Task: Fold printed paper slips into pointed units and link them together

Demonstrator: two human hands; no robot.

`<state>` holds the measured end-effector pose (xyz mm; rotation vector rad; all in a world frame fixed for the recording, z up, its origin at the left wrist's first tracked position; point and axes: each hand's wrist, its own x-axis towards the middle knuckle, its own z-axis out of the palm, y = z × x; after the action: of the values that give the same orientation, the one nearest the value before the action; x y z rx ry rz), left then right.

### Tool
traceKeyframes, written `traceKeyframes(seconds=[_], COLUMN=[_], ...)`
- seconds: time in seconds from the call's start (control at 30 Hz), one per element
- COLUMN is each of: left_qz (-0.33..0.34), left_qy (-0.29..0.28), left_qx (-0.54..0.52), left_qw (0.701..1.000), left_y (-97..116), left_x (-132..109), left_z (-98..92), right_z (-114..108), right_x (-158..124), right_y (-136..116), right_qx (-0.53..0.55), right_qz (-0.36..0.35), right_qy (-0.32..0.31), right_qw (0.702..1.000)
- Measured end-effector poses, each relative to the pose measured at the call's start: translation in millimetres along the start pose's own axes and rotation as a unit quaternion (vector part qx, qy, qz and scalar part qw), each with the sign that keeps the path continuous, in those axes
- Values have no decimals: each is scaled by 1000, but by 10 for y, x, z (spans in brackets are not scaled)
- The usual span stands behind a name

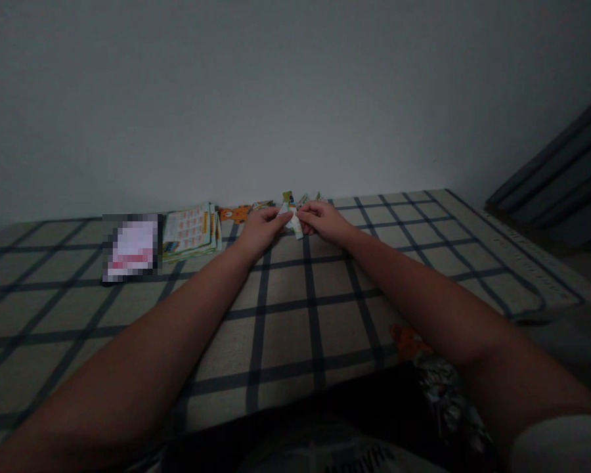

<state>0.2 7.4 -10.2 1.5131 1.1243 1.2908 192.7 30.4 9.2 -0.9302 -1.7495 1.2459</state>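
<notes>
A small piece of folded printed paper (297, 227), white with green and yellow patches, is pinched between my two hands near the far side of the table. My left hand (262, 231) grips its left side with thumb and fingers closed. On its right side, my right hand (328, 222) pinches it with thumb and forefinger. Other small folded paper pieces (262, 205) lie just behind my hands, partly hidden by them. How the folds run is too small to make out.
A stack of printed sheets (190, 230) lies left of my hands. Beside it is a blurred-out device with a bright screen (135, 243). A checked cloth (285, 335) with bear prints covers the table, which meets a plain wall (285, 98). Dark grey fabric (561, 164) hangs at right.
</notes>
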Motion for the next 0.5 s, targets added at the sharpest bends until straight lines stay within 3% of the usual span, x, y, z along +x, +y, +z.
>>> traceKeyframes(seconds=[0.13,0.5], left_qz=[25,58], left_qy=[20,44], left_qx=[49,58], left_qw=[998,996], left_y=[10,31], left_x=[-2,16], left_z=[1,-21], right_z=[-8,-28], right_x=[-14,-13], right_y=[-8,27], right_qx=[-14,-66], right_qz=[-6,-35], right_qy=[-8,-13], right_qw=[1000,997])
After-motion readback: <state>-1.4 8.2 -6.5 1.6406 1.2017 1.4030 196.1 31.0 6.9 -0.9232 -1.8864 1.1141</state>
